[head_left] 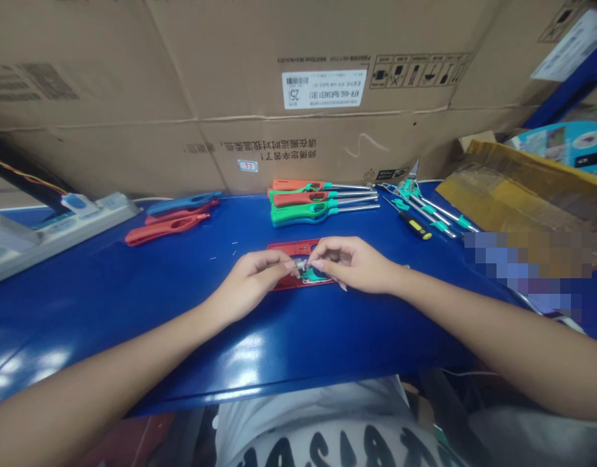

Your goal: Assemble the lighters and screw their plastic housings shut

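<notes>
My left hand (pixel 252 279) pinches a small silvery metal part (pixel 301 265) between thumb and fingertips. Close against the other side of that part, my right hand (pixel 354 263) is closed too, thumb and forefinger together; what sits between them is too small to make out. Beneath both hands lies an opened red lighter casing, one half (pixel 291 248) behind and the other half (pixel 283 283) nearer me. A green piece (pixel 314 275) and a thin pale wire show inside the nearer half. My fingers hide much of the casing.
Several assembled gas lighters (pixel 301 211) lie at the back middle, with empty-looking handle shells (pixel 166 227) to their left. Metal lighter tubes (pixel 432 211) and a yellow-black screwdriver (pixel 415 225) are back right. A power strip (pixel 59 230) stands left; cardboard (pixel 181 78) walls the rear.
</notes>
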Demonstrator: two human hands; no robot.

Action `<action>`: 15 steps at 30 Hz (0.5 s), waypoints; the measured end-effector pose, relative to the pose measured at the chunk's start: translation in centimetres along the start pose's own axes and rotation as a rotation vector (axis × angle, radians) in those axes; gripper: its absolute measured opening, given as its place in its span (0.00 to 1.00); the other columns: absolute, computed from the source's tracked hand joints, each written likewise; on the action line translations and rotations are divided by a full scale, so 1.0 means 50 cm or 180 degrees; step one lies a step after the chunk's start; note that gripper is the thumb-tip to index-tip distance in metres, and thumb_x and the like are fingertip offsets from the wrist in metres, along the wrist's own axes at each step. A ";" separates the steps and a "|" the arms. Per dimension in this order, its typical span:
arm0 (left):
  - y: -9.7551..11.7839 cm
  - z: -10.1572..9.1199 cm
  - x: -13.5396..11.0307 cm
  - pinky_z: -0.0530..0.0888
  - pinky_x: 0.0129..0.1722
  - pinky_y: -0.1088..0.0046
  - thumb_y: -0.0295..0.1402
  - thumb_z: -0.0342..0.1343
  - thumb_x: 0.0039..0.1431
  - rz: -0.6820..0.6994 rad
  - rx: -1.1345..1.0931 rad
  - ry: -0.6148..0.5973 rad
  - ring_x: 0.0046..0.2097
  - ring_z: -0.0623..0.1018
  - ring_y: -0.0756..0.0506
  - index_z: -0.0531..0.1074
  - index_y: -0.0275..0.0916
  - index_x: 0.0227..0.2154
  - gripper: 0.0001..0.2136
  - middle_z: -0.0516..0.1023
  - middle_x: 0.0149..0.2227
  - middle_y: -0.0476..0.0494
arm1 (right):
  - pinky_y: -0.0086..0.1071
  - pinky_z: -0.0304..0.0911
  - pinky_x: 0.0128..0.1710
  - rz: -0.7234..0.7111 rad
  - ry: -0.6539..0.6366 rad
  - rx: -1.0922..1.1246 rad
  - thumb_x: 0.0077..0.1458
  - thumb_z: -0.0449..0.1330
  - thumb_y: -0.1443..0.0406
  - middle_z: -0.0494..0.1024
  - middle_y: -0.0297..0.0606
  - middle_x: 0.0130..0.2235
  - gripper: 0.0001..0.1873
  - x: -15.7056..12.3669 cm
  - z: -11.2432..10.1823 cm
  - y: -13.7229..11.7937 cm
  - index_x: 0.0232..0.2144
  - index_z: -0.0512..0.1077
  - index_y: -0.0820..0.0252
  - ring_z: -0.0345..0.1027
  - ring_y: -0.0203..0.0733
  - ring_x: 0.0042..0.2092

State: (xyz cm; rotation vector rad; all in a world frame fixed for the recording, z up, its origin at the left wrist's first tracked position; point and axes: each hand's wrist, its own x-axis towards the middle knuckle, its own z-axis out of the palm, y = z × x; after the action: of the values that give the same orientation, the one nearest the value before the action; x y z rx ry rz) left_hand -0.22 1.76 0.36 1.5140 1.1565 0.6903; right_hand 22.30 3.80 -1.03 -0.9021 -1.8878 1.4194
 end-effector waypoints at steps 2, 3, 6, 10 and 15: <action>-0.001 -0.001 0.000 0.50 0.20 0.76 0.42 0.56 0.59 0.0010 0.0006 0.0001 0.20 0.54 0.53 0.76 0.36 0.31 0.13 0.57 0.16 0.57 | 0.23 0.63 0.16 -0.0003 0.0007 0.0005 0.61 0.62 0.57 0.69 0.28 0.26 0.13 0.000 0.000 0.000 0.37 0.72 0.64 0.61 0.28 0.21; -0.002 -0.001 0.001 0.51 0.20 0.76 0.42 0.56 0.58 0.0016 0.0013 0.0000 0.20 0.54 0.53 0.76 0.36 0.31 0.13 0.58 0.16 0.57 | 0.23 0.62 0.17 -0.0006 0.0013 0.0002 0.61 0.62 0.57 0.69 0.28 0.26 0.13 0.000 0.000 0.001 0.37 0.72 0.64 0.61 0.27 0.21; -0.003 -0.002 0.002 0.53 0.20 0.75 0.42 0.56 0.58 0.0047 0.0054 -0.0006 0.19 0.54 0.53 0.77 0.36 0.31 0.13 0.59 0.16 0.57 | 0.23 0.61 0.17 0.0002 0.0031 -0.0027 0.60 0.62 0.57 0.69 0.28 0.25 0.13 0.000 0.002 0.001 0.37 0.72 0.63 0.61 0.27 0.20; -0.005 -0.001 0.003 0.57 0.22 0.75 0.43 0.56 0.58 0.0097 0.0086 0.0025 0.20 0.59 0.52 0.77 0.37 0.30 0.13 0.60 0.15 0.56 | 0.23 0.61 0.17 0.0013 0.0025 -0.0019 0.60 0.62 0.57 0.69 0.28 0.25 0.13 0.001 0.001 0.001 0.37 0.72 0.63 0.61 0.27 0.20; -0.006 0.000 0.003 0.59 0.24 0.75 0.43 0.57 0.57 0.0109 0.0063 0.0020 0.22 0.62 0.51 0.77 0.38 0.30 0.13 0.61 0.15 0.55 | 0.22 0.61 0.17 0.0006 0.0025 0.0006 0.60 0.62 0.57 0.69 0.28 0.26 0.13 0.002 0.000 0.002 0.37 0.72 0.63 0.61 0.27 0.21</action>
State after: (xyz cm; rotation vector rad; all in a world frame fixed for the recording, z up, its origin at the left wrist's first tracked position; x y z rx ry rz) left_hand -0.27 1.91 0.06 1.5524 1.1476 0.7090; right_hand 22.26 3.91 -1.13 -0.9075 -1.8799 1.4167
